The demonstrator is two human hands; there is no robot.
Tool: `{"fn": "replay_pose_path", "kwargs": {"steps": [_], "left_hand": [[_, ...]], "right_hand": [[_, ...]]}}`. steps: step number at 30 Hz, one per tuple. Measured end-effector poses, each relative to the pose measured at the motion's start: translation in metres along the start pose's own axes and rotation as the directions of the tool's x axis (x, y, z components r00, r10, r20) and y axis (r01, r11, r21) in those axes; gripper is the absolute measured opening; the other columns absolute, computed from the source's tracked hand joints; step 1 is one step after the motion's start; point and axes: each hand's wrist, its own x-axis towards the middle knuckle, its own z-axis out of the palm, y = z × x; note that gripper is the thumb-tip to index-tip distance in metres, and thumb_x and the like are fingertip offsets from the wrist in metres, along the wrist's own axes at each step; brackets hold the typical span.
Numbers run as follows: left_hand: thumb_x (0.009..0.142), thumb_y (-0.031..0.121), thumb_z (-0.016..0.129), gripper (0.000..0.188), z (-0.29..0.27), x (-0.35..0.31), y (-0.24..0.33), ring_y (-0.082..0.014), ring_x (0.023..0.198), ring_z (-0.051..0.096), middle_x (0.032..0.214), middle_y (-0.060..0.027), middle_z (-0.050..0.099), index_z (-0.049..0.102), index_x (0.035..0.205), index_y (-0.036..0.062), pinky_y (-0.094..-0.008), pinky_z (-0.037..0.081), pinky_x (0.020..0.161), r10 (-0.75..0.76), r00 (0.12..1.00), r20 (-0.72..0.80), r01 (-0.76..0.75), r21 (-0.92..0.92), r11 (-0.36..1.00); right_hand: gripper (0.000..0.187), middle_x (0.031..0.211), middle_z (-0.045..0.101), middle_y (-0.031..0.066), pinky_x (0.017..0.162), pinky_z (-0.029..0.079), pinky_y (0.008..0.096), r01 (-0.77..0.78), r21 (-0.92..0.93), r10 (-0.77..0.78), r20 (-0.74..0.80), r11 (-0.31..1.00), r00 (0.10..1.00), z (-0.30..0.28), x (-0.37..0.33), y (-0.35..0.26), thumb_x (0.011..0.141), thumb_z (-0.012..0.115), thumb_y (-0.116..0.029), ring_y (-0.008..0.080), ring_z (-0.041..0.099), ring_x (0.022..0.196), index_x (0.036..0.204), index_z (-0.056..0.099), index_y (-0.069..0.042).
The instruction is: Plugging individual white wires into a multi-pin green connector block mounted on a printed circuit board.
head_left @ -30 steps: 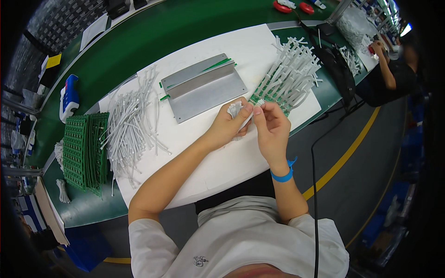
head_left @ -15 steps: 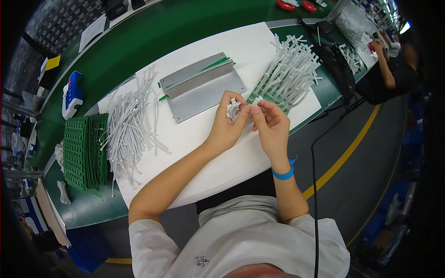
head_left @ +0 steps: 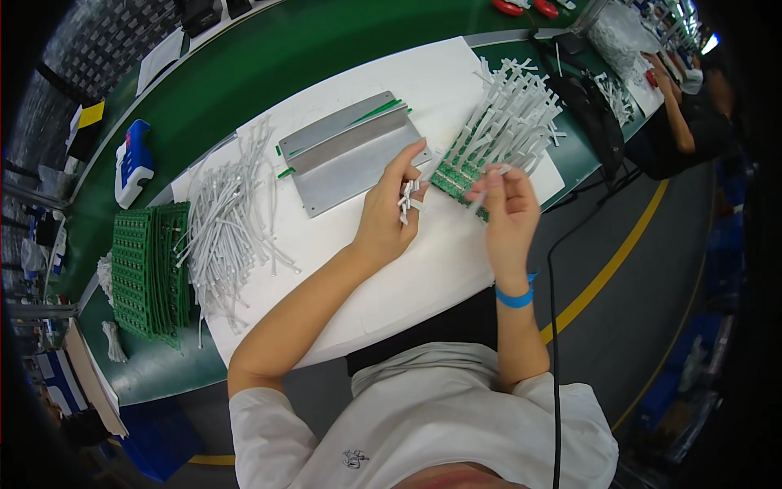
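My left hand (head_left: 384, 210) is closed around a small clump of folded white cable pieces (head_left: 407, 198), their ends sticking out between thumb and fingers. To its right, my right hand (head_left: 511, 208) pinches a white cable (head_left: 481, 198), blurred by motion, over the near end of a green circuit board panel (head_left: 456, 178). Many white flat cables (head_left: 513, 110) stand up in rows from that panel. Just beyond my left hand is an angled metal fixture (head_left: 358, 151) with green strips lying along it.
Left of the fixture lies a heap of white cables (head_left: 232, 220), beside a stack of green circuit boards (head_left: 147, 273). A blue-and-white device (head_left: 133, 165) stands farther back. White sheeting (head_left: 326, 326) covers the bench. A black cord (head_left: 552, 326) hangs at right; another person (head_left: 684, 130) works beyond.
My hands have come apart. The right has moved right and slightly nearer with a white cable in its fingers; the left has shifted slightly left, still holding its clump.
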Motion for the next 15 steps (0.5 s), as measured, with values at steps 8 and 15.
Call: {"fn": "replay_pose_path", "kwargs": {"steps": [8,15], "left_hand": [[0.104,0.006,0.059,0.042,0.000,0.006,-0.004,-0.0078,0.070,0.042,0.083,0.0029,0.043,0.054,0.145,0.0064,-0.0250,0.038,0.064,-0.368,0.929,0.048,0.370,-0.197,0.908],[0.080,0.008,0.073,0.053,-0.025,0.015,-0.004,-0.0191,0.063,0.050,0.076,-0.0025,0.046,0.067,0.132,0.0178,-0.0308,0.041,0.056,0.527,0.828,0.191,-0.559,0.354,0.750]], "right_hand": [[0.012,0.087,0.070,0.0122,0.064,0.050,0.0302,0.300,-0.614,-0.099,0.339,0.730,0.936,-0.029,0.030,-0.037,0.096,0.067,-0.002,0.0175,0.063,0.069,0.104,0.075,0.002],[0.010,0.085,0.071,0.0120,0.061,0.052,0.0367,0.320,-0.767,0.043,0.410,0.556,0.911,-0.030,0.044,-0.042,0.088,0.073,-0.007,0.0285,0.068,0.067,0.095,0.076,-0.002]]}}
